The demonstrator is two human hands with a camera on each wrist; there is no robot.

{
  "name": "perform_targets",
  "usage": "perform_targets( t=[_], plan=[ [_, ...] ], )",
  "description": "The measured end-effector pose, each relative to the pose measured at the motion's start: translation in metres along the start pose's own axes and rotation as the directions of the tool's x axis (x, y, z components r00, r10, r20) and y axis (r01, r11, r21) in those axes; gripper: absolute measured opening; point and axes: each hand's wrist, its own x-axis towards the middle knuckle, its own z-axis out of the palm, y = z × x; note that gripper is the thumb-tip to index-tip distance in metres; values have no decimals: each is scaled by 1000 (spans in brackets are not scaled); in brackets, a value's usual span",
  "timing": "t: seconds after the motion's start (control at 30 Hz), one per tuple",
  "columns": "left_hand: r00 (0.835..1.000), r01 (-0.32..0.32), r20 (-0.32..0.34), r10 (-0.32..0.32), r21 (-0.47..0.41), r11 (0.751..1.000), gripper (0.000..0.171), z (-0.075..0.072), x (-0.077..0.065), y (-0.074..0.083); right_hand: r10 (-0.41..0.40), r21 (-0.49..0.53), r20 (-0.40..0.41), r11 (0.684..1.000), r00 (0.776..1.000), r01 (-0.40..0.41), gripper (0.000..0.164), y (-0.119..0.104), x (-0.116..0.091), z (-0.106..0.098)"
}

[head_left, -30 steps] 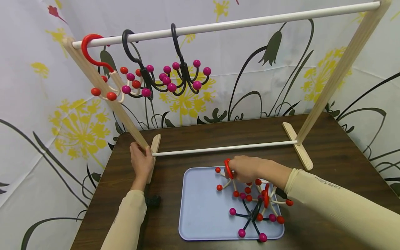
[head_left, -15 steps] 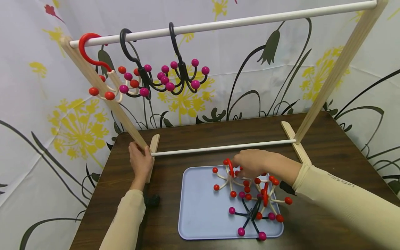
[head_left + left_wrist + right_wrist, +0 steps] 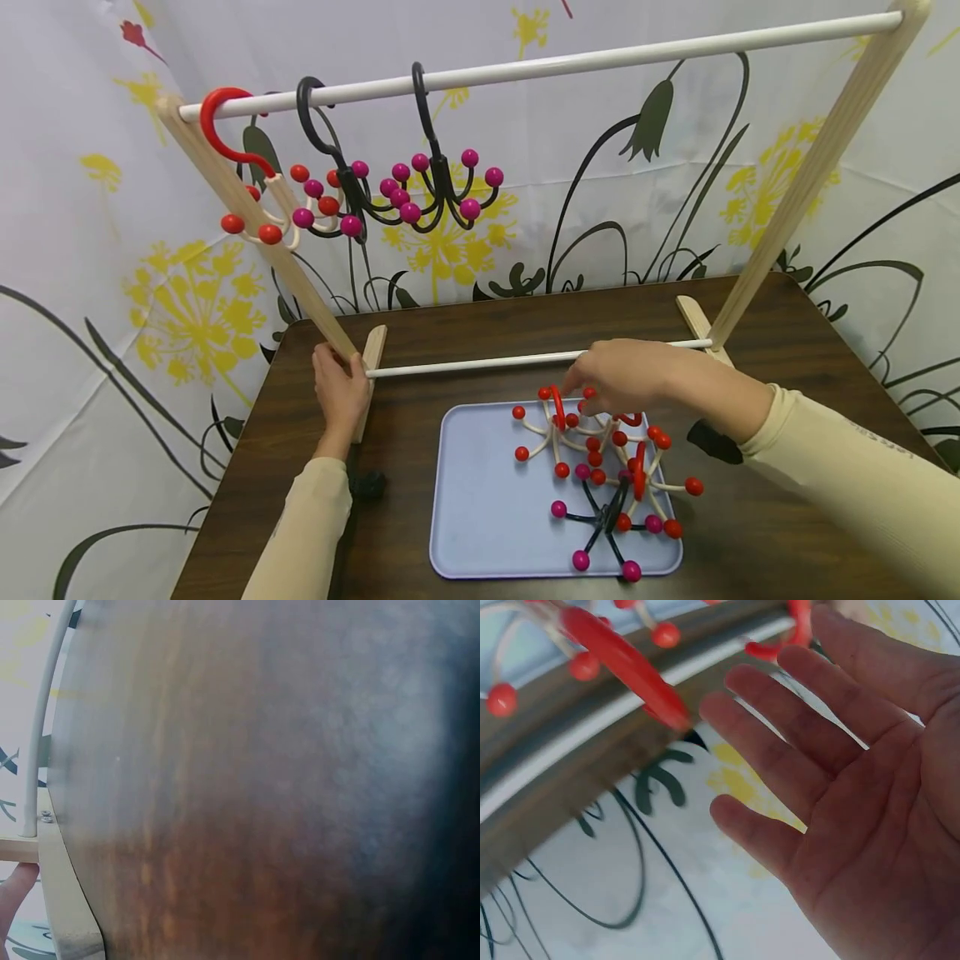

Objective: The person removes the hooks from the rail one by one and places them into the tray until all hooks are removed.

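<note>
My left hand (image 3: 339,392) grips the foot of the rack's left wooden post (image 3: 300,279); in the left wrist view one fingertip (image 3: 21,885) touches the wood. Over the back right of the blue tray (image 3: 480,525) hovers my right hand (image 3: 633,375), its fingers extended and holding nothing in the right wrist view. Nearest to it is a white octopus hanger with a red hook (image 3: 558,408) and red ball tips. Beside that lie two more red-hooked hangers, one partly hidden under the hand, and a black hanger (image 3: 606,517) with magenta tips.
From the rack's white top bar (image 3: 570,64) hang a red-hooked hanger (image 3: 225,150) and two black ones, at the left end. A white lower bar (image 3: 465,365) runs behind the tray. Dark objects lie near each forearm. A flowered curtain (image 3: 675,200) hangs behind.
My right hand has let go of a red-hooked hanger, now lying in the tray, and moved right and upward away from it. The left hand stays on the post.
</note>
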Motion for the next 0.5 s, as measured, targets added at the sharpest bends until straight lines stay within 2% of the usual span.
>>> perform_targets(
  t=[0.13, 0.17, 0.23, 0.3, 0.33, 0.5],
  plan=[
    [1000, 5, -3, -5, 5, 1000, 32, 0, 0, 0, -66, -50, -103, 997, 992, 61, 33, -8, -11, -24],
    [1000, 5, -3, -5, 5, 1000, 33, 0, -1, 0, -92, -62, -148, 995, 985, 84, 31, -10, -13, -32],
    [1000, 2, -9, -2, 5, 1000, 32, -1, -1, -1, -159, -93, -255, 986, 954, 139, 28, -15, -15, -47],
    [1000, 3, -7, -3, 4, 1000, 32, -1, -1, -1, -211, -126, -373, 976, 903, 175, 26, -19, -14, -63],
    [1000, 1, -5, -1, 6, 1000, 32, -1, -1, -1, -238, -146, -432, 970, 870, 193, 26, -22, -12, -71],
    [1000, -2, 11, 2, 5, 1000, 33, -1, 1, 1, -237, -155, -660, 971, 713, 180, 30, -38, 0, -107]
  ],
)
